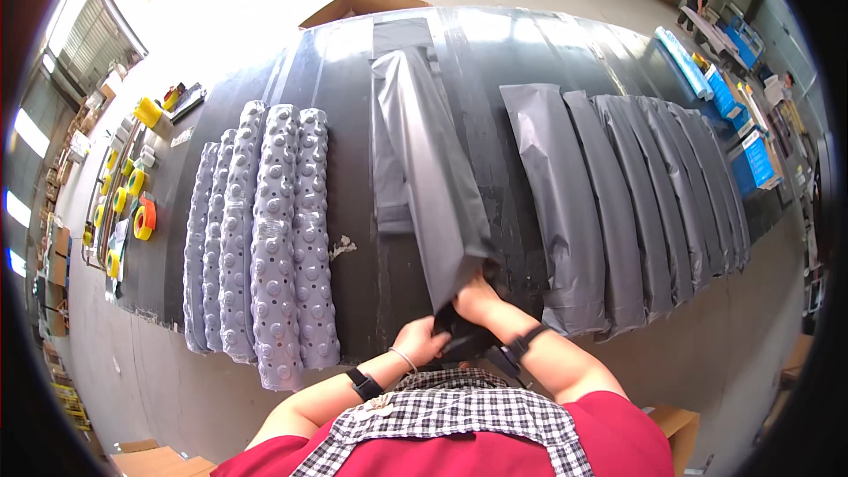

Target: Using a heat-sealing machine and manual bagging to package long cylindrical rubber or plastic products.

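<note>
A long grey plastic bag (433, 177) lies lengthwise on the middle of the dark table, its near end lifted toward me. My left hand (420, 342) is closed on the dark edge of that end, fingers pinched together. Just right of it, my right hand (477, 300) grips the same end; folds of the bag partly hide its fingers. Whether anything is inside the bag, I cannot tell. Under its left side, more flat grey bags (393, 203) show.
Several bumpy, translucent rolls (276, 256) lie to the left. At right is a row of filled grey bags (574, 221). Tape rolls (144, 219) sit at the far left, blue boxes (760, 159) along the right edge. An open carton (353, 7) stands beyond the table (503, 44).
</note>
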